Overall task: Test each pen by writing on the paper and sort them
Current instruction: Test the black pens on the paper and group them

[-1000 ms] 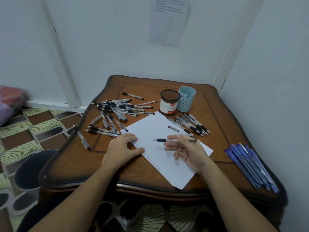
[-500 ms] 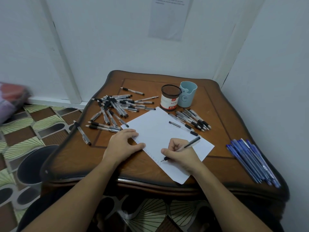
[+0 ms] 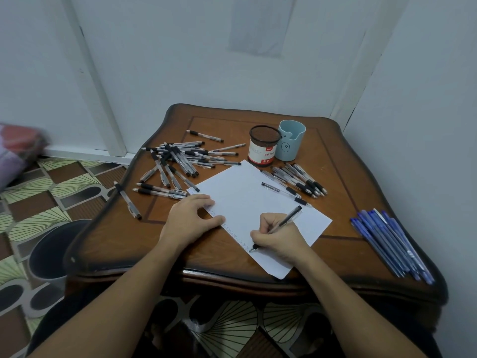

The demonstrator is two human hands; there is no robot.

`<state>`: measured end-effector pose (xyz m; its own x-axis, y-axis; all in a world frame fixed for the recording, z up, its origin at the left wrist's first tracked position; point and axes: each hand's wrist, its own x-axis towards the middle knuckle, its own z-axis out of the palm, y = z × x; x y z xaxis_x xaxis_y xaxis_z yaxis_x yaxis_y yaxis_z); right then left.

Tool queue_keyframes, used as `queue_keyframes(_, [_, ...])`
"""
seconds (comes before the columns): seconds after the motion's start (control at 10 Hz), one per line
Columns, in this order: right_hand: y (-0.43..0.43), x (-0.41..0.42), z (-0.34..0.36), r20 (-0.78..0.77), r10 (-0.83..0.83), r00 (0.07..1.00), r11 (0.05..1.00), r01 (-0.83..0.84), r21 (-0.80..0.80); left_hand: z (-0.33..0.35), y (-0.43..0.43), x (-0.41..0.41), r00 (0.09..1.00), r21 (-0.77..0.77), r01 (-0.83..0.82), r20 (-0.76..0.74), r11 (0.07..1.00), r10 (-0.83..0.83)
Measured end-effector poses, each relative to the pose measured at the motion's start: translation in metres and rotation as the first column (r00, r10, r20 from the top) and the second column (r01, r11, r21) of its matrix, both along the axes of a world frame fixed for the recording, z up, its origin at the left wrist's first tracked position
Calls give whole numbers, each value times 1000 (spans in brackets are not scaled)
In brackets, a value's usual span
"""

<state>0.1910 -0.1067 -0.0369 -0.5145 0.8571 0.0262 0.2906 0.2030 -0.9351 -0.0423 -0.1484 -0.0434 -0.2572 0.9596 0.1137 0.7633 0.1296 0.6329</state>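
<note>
A white sheet of paper [image 3: 247,200] lies at an angle on the wooden table [image 3: 333,249]. My right hand [image 3: 280,237] grips a black pen [image 3: 289,218] in a writing hold, its tip touching the paper's left edge beside a row of small marks. My left hand [image 3: 189,219] rests on the table and presses the paper's left edge with thumb and fingers. A large loose heap of black pens [image 3: 178,161] lies left of the paper. A smaller group of black pens [image 3: 300,182] lies at the paper's upper right, two of them on the sheet.
A black mesh pen cup [image 3: 263,147] and a light blue cup [image 3: 290,140] stand behind the paper. Several blue pens [image 3: 392,244] lie bundled at the table's right edge. One black pen [image 3: 127,200] lies apart near the left edge. Walls close in behind and right; a dark bin [image 3: 55,250] stands below left.
My right hand turned the pen from a flat hold over the paper into a writing grip and brought its tip down to the paper's left edge. The left hand stayed on the paper.
</note>
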Motion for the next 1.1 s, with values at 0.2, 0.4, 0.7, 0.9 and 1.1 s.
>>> queue_keyframes(0.2, [0, 0, 2, 21, 5, 1000, 1000, -4, -14, 0, 0, 1, 1000, -4, 0, -4, 1000, 0])
queue_keyframes(0.4, [1, -1, 1, -13, -10, 1000, 1000, 10, -1, 1, 0, 2, 1000, -4, -2, -14, 1000, 2])
queue_keyframes(0.7, [1, 0, 0, -7, -18, 1000, 1000, 18, 8, 0, 0, 1, 1000, -3, -5, -12, 1000, 5])
queue_keyframes(0.9, [1, 0, 1, -7, -15, 1000, 1000, 15, -3, 1, 0, 1, 1000, -8, -4, -2, 1000, 4])
queue_keyframes(1.1, [1, 0, 1, -2, -25, 1000, 1000, 25, 7, 1, 0, 1, 1000, -4, -5, -5, 1000, 5])
